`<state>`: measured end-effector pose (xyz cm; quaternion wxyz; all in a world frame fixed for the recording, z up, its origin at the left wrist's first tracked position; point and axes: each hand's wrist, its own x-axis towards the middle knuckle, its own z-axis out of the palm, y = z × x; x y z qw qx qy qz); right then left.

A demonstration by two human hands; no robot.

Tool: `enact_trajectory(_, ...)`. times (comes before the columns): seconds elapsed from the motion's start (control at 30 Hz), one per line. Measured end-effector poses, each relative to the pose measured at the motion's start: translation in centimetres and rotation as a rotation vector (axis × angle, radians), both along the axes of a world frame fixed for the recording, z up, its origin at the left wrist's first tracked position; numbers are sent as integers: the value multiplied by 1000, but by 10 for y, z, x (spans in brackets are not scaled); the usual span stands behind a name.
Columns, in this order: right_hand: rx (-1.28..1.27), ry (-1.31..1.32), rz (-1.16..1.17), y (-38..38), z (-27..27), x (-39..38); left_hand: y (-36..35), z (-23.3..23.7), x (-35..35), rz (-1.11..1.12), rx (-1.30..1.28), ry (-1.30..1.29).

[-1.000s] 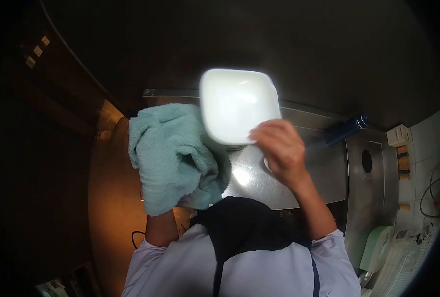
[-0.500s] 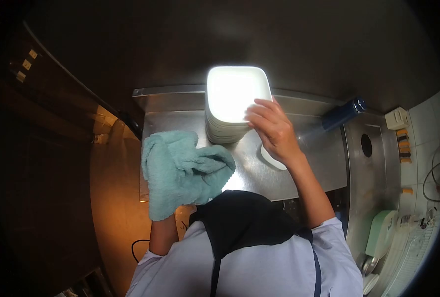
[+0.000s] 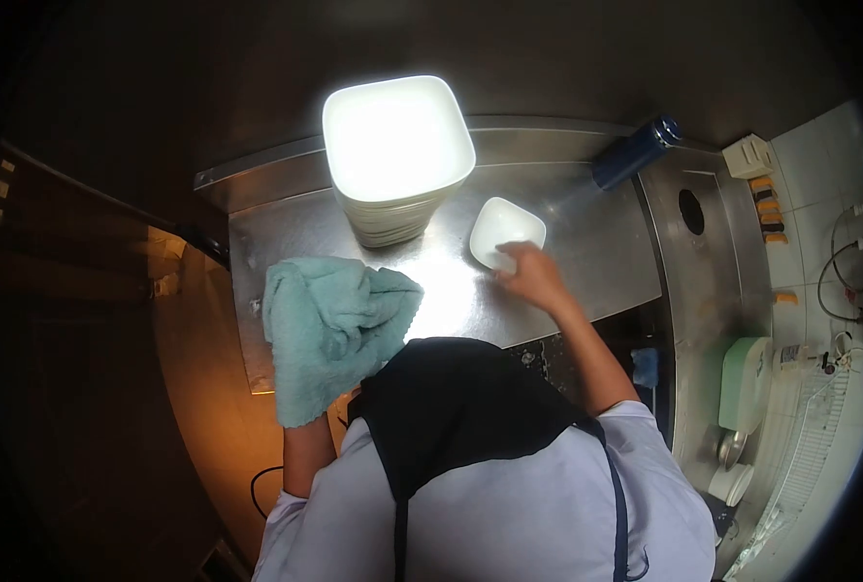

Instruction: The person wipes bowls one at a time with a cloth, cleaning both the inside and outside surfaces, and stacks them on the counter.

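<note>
A pale teal towel [image 3: 329, 320] is draped over my left hand and covers it. The fingers are hidden beneath the cloth; the towel is held up by that hand. My right hand [image 3: 531, 275] pinches the near rim of a small white square bowl [image 3: 502, 226] on the steel counter, with fingertips reaching over its edge. Left of this bowl rises a tall stack of white square dishes [image 3: 392, 218], its top one glaring bright under the light.
The steel counter [image 3: 586, 218] has a raised back ledge. A dark blue cylinder [image 3: 635, 153] lies at its back right. A steel surface with a round hole [image 3: 690, 211] adjoins on the right, and a light green container [image 3: 745, 383] stands farther along.
My right hand has left the top of the stack and moved down to the small bowl. In the view, the stack has shifted left and up. The towel remains over my left hand.
</note>
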<state>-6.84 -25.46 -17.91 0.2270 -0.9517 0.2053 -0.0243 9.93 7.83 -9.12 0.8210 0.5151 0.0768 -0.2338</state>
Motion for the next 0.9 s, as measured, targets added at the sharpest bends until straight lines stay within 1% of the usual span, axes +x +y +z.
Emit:
enact_trajectory(0.1,-245,58,110,0,-51,-22,-7,-11,-15,-111,9,29)
enact_trajectory(0.2,-271,-147,110,-9,-79,-40,-20,-21,-26,-245,20,50)
enact_trajectory(0.3,-228,-244,151,-10,-67,-56,-45,-30,-30,-412,30,40)
enact_trajectory(0.5,-259,-375,364,15,11,-71,-121,-43,-29,-705,25,-37)
enact_trajectory(0.6,-246,-330,417,16,39,-75,-154,-50,-33,-784,19,-66)
enact_trajectory(0.7,-28,-184,236,27,75,-79,-175,-58,-44,-812,17,-76)
enact_trajectory(0.8,423,-186,54,34,99,-75,-190,-66,-59,-825,25,-83)
enact_trajectory(0.9,393,-317,42,33,98,-74,-198,-71,-65,-840,24,-90)
